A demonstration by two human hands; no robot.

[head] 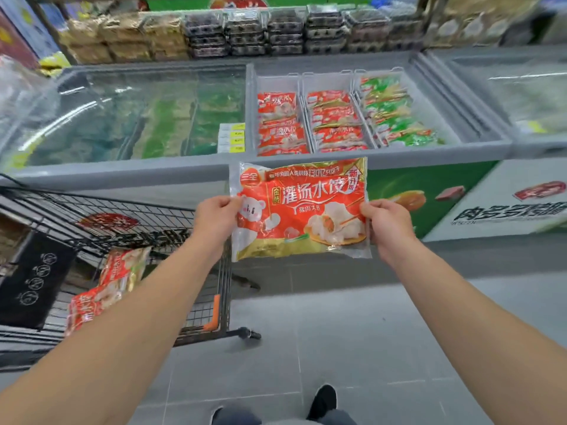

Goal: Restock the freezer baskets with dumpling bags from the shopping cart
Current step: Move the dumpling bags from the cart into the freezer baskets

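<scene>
**Between both hands, a dumpling bag held up before the open freezer**

Nearest the camera, two dark shoes point(322, 401) stand on the grey tiled floor point(337, 332). Both bare forearms reach forward and up. The left hand point(216, 220) pinches the left edge of a red and gold dumpling bag point(299, 210), thumb on the front and fingers curled behind it. The right hand point(388, 223) grips the right edge the same way. The bag hangs upright and flat, print facing the camera, clear of the freezer rim and well above the floor.

At near left stands the wire shopping cart point(171, 216), with two more red bags point(107, 289) lying inside it, one partly over the other.

Beyond the held bag runs the grey chest freezer point(429, 154). Its right section is open and shows three baskets side by side: the left basket point(277, 84) and the middle basket point(328, 82) hold rows of red bags, the right basket point(380, 75) holds green and red bags. The left section lies under a closed glass lid point(122, 111).

Farthest off, a shelf carries stacked trays of packaged goods point(276, 32), too blurred to identify.
</scene>
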